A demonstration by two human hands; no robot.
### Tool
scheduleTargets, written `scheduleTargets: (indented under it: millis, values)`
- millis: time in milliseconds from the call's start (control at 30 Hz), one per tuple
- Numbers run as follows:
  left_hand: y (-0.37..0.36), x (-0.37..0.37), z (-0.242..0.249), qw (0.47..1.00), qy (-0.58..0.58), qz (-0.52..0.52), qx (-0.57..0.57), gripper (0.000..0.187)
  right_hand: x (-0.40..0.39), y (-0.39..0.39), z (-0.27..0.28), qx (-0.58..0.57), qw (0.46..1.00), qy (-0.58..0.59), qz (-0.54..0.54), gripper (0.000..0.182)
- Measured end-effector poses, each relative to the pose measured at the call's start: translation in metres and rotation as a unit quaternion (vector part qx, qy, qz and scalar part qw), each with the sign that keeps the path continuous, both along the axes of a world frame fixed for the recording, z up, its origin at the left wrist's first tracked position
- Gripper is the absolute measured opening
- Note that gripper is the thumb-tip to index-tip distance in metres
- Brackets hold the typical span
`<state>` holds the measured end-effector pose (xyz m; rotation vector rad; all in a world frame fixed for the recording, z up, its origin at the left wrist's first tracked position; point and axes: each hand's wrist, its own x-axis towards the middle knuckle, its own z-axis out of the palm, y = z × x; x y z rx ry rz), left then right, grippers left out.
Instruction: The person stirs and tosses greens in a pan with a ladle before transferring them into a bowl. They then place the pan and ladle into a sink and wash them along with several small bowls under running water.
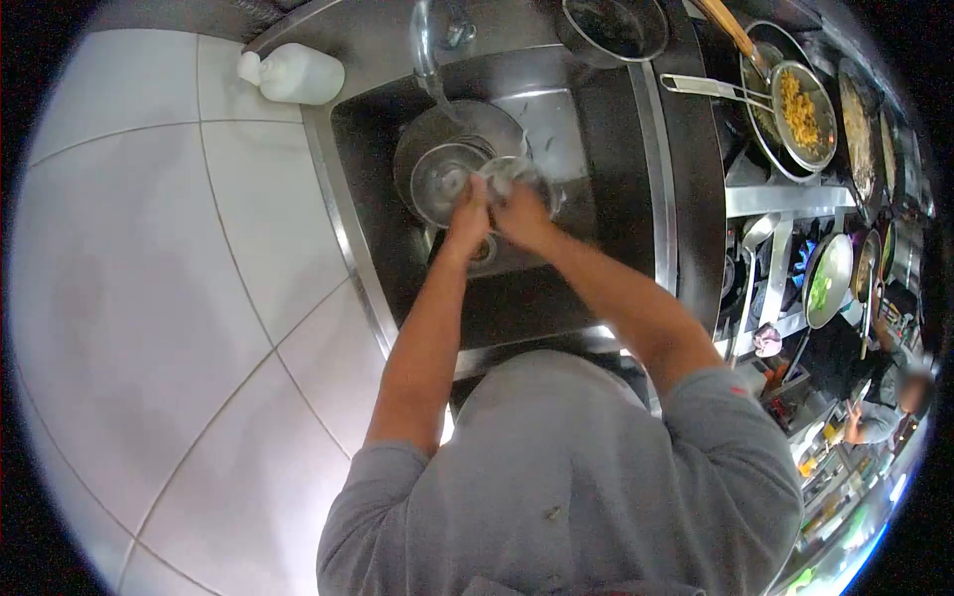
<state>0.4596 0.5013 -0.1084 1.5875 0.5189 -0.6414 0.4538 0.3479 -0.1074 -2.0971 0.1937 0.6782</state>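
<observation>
In the sink [636,223], my left hand [471,211] is closed at the rim of a small shiny bowl [538,177]. My right hand [521,211] reaches over and into that bowl, its fingers smeared by motion; I cannot tell what is in them. Just left of my hands sits another round metal bowl [435,182]. Behind it lies a larger round metal vessel [417,134], partly covered by the bowls. The faucet [425,50] hangs over this vessel, with water running from its spout.
A white bottle [308,74] lies in view at the sink's left corner, and a dark pot [616,30] stands at its back right. On the right, a strainer with food [801,114] rests over a pan near a stove with several pans. Another person [879,417] stands farther right.
</observation>
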Motion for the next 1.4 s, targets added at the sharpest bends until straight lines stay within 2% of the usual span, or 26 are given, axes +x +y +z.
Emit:
scheduleTargets:
  millis: [67, 133, 267, 300, 333, 400, 467, 500, 533, 600, 667, 767, 800, 867, 900, 933, 1000, 1067, 1100, 1133, 1167, 1233, 1267, 1300, 1333, 1400]
  values:
    - [0.008, 0.008, -0.002, 0.999, 0.015, 0.025, -0.023, 0.073, -0.006, -0.025, 0.029, 0.064, 0.995, 0.004, 0.074, 0.04]
    - [0.003, 0.001, -0.031, 0.998, 0.02, 0.042, -0.04, 0.075, 0.001, -0.057, 0.051, 0.026, 0.911, -0.176, 0.371, 0.04]
    - [-0.034, -0.003, -0.045, 0.982, 0.149, 0.108, -0.049, 0.066, 0.025, -0.074, 0.052, -0.162, 0.878, -0.018, 0.45, 0.048]
    - [-0.033, -0.014, -0.065, 0.972, -0.095, -0.014, 0.214, 0.058, 0.02, -0.082, 0.033, -0.151, 0.921, 0.006, 0.359, 0.049]
    - [-0.032, -0.025, -0.079, 0.823, -0.324, -0.129, 0.448, 0.05, 0.013, -0.091, 0.012, -0.137, 0.953, 0.028, 0.268, 0.051]
    - [-0.012, -0.037, -0.079, 0.784, -0.325, -0.178, 0.497, 0.04, -0.008, -0.114, -0.055, -0.179, 0.955, 0.021, 0.236, 0.053]
    - [0.013, -0.047, -0.096, 0.803, -0.282, -0.278, 0.445, 0.032, -0.014, -0.122, -0.08, -0.213, 0.957, 0.011, 0.197, 0.056]
    - [0.017, -0.047, -0.091, 0.843, -0.162, -0.309, 0.409, 0.03, -0.015, -0.122, -0.084, -0.196, 0.973, 0.002, 0.123, 0.056]
    - [0.017, -0.04, -0.071, 0.839, -0.162, -0.314, 0.413, 0.03, -0.021, -0.118, -0.085, -0.176, 0.983, -0.003, 0.046, 0.056]
    - [0.016, -0.026, -0.041, 0.914, -0.15, -0.13, 0.354, 0.031, -0.017, -0.102, -0.06, -0.199, 0.978, 0.041, 0.052, 0.056]
    - [0.018, -0.015, -0.031, 0.908, -0.238, -0.037, 0.344, 0.037, -0.011, -0.066, 0.015, -0.025, 0.999, 0.003, -0.026, 0.052]
    - [-0.016, 0.003, 0.04, 0.939, -0.187, 0.101, 0.27, 0.06, -0.027, 0.001, 0.034, -0.006, 0.966, -0.251, -0.06, 0.05]
    - [-0.017, 0.001, 0.049, 0.97, -0.125, 0.061, 0.198, 0.057, -0.023, 0.011, 0.049, -0.035, 0.944, -0.324, -0.044, 0.05]
    - [-0.018, -0.01, 0.081, 0.963, -0.184, -0.063, 0.186, 0.06, 0.005, 0.002, -0.005, -0.057, 0.917, -0.388, -0.069, 0.056]
    - [-0.014, -0.01, 0.099, 0.961, -0.189, -0.064, 0.189, 0.06, 0.024, -0.014, -0.032, 0.068, 0.967, -0.219, -0.109, 0.058]
    - [-0.004, -0.012, 0.12, 0.97, -0.152, -0.092, 0.165, 0.06, 0.033, -0.027, -0.048, 0.19, 0.971, -0.035, -0.144, 0.061]
    - [0.014, -0.018, 0.124, 0.977, -0.112, -0.12, 0.138, 0.06, 0.047, -0.047, -0.037, 0.266, 0.934, 0.147, -0.188, 0.06]
    - [0.031, -0.016, 0.073, 0.982, -0.106, 0.156, 0.021, 0.051, 0.038, -0.042, 0.011, 0.214, 0.949, 0.082, -0.216, 0.057]
    - [0.049, -0.018, 0.025, 0.979, -0.005, 0.204, 0.029, 0.049, 0.031, -0.039, 0.045, 0.119, 0.979, 0.0, -0.167, 0.055]
    - [0.043, -0.019, 0.03, 0.978, -0.007, 0.209, 0.025, 0.049, 0.024, -0.036, 0.073, 0.022, 0.99, -0.083, -0.114, 0.054]
    - [0.03, -0.021, 0.043, 0.955, 0.138, 0.228, -0.129, 0.052, 0.015, -0.034, 0.091, -0.072, 0.994, -0.075, -0.027, 0.048]
    - [0.028, -0.032, 0.022, 0.873, 0.309, 0.203, -0.317, 0.062, -0.006, -0.041, 0.082, -0.041, 0.982, -0.175, 0.053, 0.049]
    - [0.03, -0.039, 0.008, 0.871, 0.318, 0.205, -0.315, 0.062, -0.019, -0.044, 0.071, -0.006, 0.955, -0.27, 0.125, 0.05]
    - [0.03, -0.043, -0.004, 0.91, 0.27, 0.136, -0.283, 0.06, -0.028, -0.044, 0.034, 0.083, 0.993, -0.085, 0.008, 0.047]
    - [0.028, -0.046, -0.011, 0.941, 0.218, 0.067, -0.25, 0.058, -0.033, -0.038, -0.009, 0.082, 0.994, -0.079, 0.009, 0.047]
    - [0.001, -0.05, -0.006, 0.966, 0.189, 0.088, -0.156, 0.061, -0.038, -0.03, -0.073, -0.181, 0.968, -0.122, 0.126, 0.052]
